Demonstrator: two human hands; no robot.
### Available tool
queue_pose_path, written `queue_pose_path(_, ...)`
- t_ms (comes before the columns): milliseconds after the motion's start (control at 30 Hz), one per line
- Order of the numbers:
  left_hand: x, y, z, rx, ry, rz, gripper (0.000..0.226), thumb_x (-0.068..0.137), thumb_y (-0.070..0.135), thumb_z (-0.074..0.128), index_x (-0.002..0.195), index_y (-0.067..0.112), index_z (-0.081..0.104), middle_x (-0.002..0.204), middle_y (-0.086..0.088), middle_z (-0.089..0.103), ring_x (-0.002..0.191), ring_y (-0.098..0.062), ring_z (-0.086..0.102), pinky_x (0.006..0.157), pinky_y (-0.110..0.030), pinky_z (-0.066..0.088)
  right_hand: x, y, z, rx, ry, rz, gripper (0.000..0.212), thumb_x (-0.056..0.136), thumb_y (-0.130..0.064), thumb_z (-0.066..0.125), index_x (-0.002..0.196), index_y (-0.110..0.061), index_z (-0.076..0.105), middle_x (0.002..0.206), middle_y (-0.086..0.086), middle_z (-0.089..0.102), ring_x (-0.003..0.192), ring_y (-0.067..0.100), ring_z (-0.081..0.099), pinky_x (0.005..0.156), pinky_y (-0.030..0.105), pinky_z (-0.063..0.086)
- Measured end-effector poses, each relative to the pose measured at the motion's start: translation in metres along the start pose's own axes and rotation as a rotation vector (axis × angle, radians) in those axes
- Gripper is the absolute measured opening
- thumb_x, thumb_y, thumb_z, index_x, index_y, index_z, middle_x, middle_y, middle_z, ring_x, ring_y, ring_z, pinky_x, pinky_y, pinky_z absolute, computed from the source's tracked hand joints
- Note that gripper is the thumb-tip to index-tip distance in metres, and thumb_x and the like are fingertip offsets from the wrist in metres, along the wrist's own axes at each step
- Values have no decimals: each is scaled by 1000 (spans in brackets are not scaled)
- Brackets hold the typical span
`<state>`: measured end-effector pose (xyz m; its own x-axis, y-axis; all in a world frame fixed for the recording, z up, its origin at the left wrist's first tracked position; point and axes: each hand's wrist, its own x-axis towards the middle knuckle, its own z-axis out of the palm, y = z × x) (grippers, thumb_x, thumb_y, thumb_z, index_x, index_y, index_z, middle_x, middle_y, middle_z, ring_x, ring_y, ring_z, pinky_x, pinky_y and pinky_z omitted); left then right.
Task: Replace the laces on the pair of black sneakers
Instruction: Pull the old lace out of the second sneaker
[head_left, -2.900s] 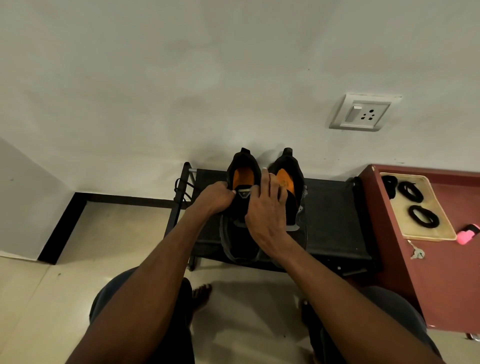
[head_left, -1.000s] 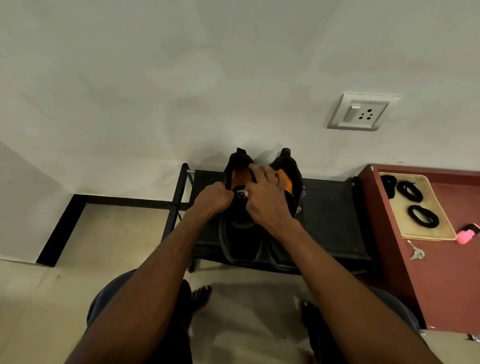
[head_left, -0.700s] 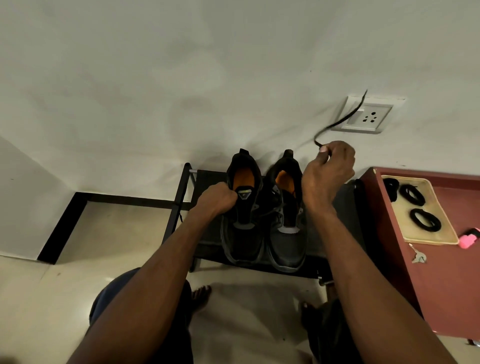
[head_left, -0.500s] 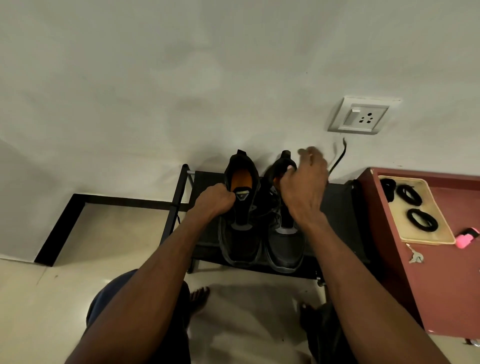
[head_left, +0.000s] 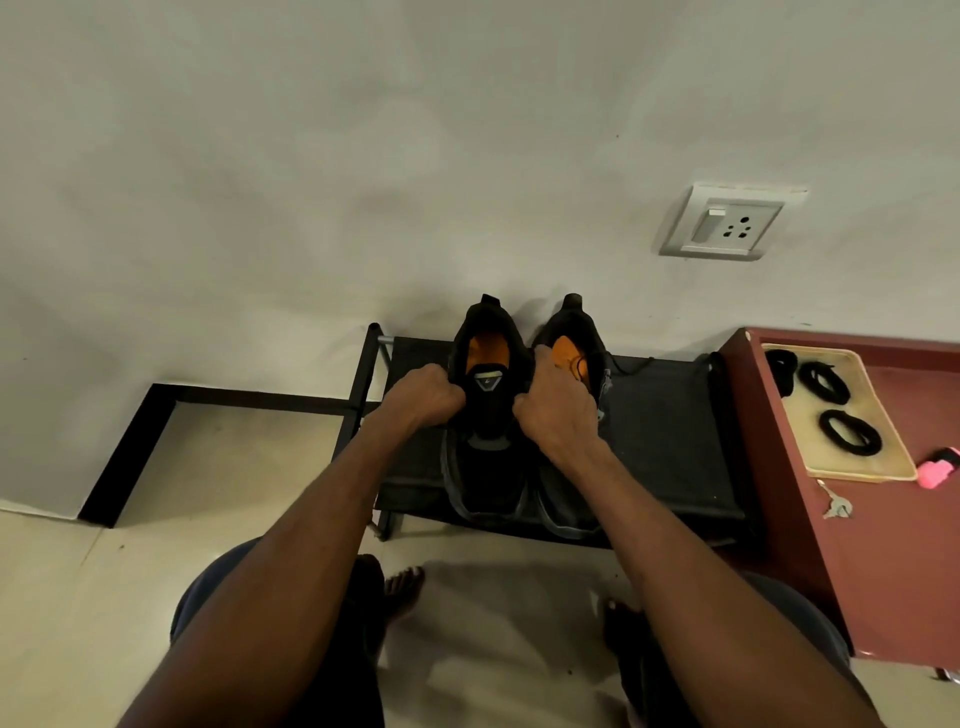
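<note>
Two black sneakers with orange insoles stand side by side on a black shoe rack (head_left: 665, 431), toes toward me. My left hand (head_left: 423, 395) grips the left edge of the left sneaker (head_left: 485, 467) near its tongue. My right hand (head_left: 556, 410) grips that shoe's right edge, between the two shoes, and covers part of the right sneaker (head_left: 576, 332). A thin black lace (head_left: 631, 366) trails loosely from the right sneaker onto the rack. Several coiled black laces (head_left: 849, 434) lie on a beige tray (head_left: 878, 462) to the right.
The tray sits on a red-brown cabinet (head_left: 893, 571) beside the rack, with a pink object (head_left: 937, 470) and keys (head_left: 834, 504). A wall socket (head_left: 727, 223) is above the rack. My bare feet (head_left: 402, 590) rest on the tiled floor in front.
My right hand pulled a black lace up and to the right, let it drop, then came back to the left sneaker. My left hand stayed on that shoe.
</note>
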<state>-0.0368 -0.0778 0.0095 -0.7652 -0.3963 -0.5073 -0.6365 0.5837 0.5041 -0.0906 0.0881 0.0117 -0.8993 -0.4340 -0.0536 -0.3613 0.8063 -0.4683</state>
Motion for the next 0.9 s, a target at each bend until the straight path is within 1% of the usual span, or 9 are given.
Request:
queue_pose_path(100, 0, -2, 2, -74, 1, -4, 20, 89, 25, 59, 82, 6, 61, 80, -13, 66, 71, -25, 63, 65, -32, 49, -4, -2, 6, -121, 78, -141, 54, 83, -9, 62, 135, -10, 49, 123, 18, 51, 109, 37, 54, 85, 44, 48)
queue_pose_path(167, -2, 0, 4, -83, -24, 16, 22, 95, 24, 56, 79, 9, 57, 72, -8, 60, 61, -20, 55, 57, -29, 42, -7, -5, 12, -225, 62, -319, 46, 84, -14, 64, 129, -15, 59, 140, 17, 41, 130, 37, 39, 107, 50, 36)
queue_pose_path(233, -3, 2, 3, -85, -33, 30, 23, 98, 26, 53, 82, 10, 57, 71, -7, 58, 59, -17, 53, 54, -26, 41, -12, -8, 18, -217, -107, -373, 36, 88, -23, 63, 123, -19, 67, 157, 13, 26, 145, 35, 16, 114, 53, 20)
queue_pose_path(300, -3, 3, 4, -71, -42, 42, 24, 100, 29, 51, 87, 10, 58, 73, -8, 61, 58, -18, 56, 51, -26, 41, -17, -6, 25, -265, -207, -382, 33, 89, -24, 61, 121, -19, 69, 163, 11, 15, 148, 33, 5, 115, 54, 14)
queue_pose_path(467, -1, 6, 6, 5, -50, 59, 22, 102, 30, 47, 101, 10, 55, 81, -10, 63, 64, -23, 63, 63, -31, 51, -24, -11, 29, -353, -124, -372, 42, 86, -20, 65, 127, -10, 62, 161, 13, 16, 146, 34, 9, 114, 53, 21)
queue_pose_path(633, 0, 4, 3, 43, -43, 53, 10, 98, 19, 49, 97, 11, 54, 82, -7, 61, 69, -20, 60, 72, -36, 53, -26, -12, 29, -328, 215, -174, 26, 72, -9, 71, 97, -4, 65, 146, 23, 43, 130, 36, 26, 98, 54, 42)
queue_pose_path(733, -1, 2, 5, 24, -27, 64, 13, 97, 21, 50, 93, 10, 55, 80, -7, 62, 68, -20, 59, 68, -35, 51, -27, -12, 30, -292, 253, -144, 26, 72, -11, 70, 97, -6, 65, 147, 24, 42, 130, 36, 25, 98, 53, 42)
queue_pose_path(800, -1, 2, 5, -13, -28, 58, 18, 97, 22, 49, 90, 8, 56, 81, -11, 63, 70, -24, 60, 74, -40, 55, -26, -14, 29, -289, 222, -211, 37, 72, -14, 71, 108, -7, 64, 151, 24, 37, 135, 38, 26, 101, 54, 40)
queue_pose_path(900, -2, 5, 5, -54, -33, 41, 22, 98, 23, 48, 82, 11, 55, 82, -12, 64, 72, -26, 62, 80, -41, 56, -29, -17, 28, -314, -4, -340, 47, 79, -19, 68, 125, -10, 62, 161, 19, 22, 145, 39, 18, 111, 56, 27)
